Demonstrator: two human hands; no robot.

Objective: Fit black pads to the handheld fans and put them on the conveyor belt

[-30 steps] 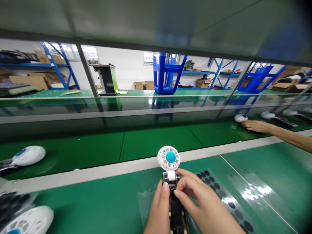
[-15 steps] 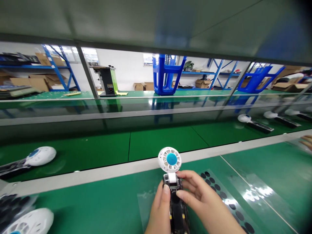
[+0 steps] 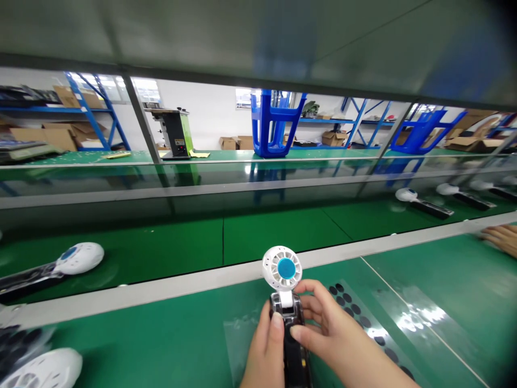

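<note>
A handheld fan [image 3: 283,269] with a round white vented head, a blue centre disc and a dark handle stands upright in front of me. My left hand [image 3: 265,345] is closed round the left side of its handle, thumb along the front. On the other side my right hand [image 3: 328,323] grips the upper handle, its thumb pressed on the dark front face and its fingers behind the hinge. A clear sheet with black round stickers [image 3: 352,309] lies beside my right hand. The lower end of the handle runs out of view.
More fans lie on the green conveyor belt [image 3: 181,237], one fan [image 3: 81,258] at left and several at right. Another white fan head [image 3: 48,369] and a bag of dark discs sit at lower left. A co-worker's hand [image 3: 503,237] rests at far right. A shelf overhangs above.
The fan at left on the belt has shifted rightwards. The co-worker's hand reaches farther into view. Both my hands keep their hold on the fan, the right thumb slightly lower.
</note>
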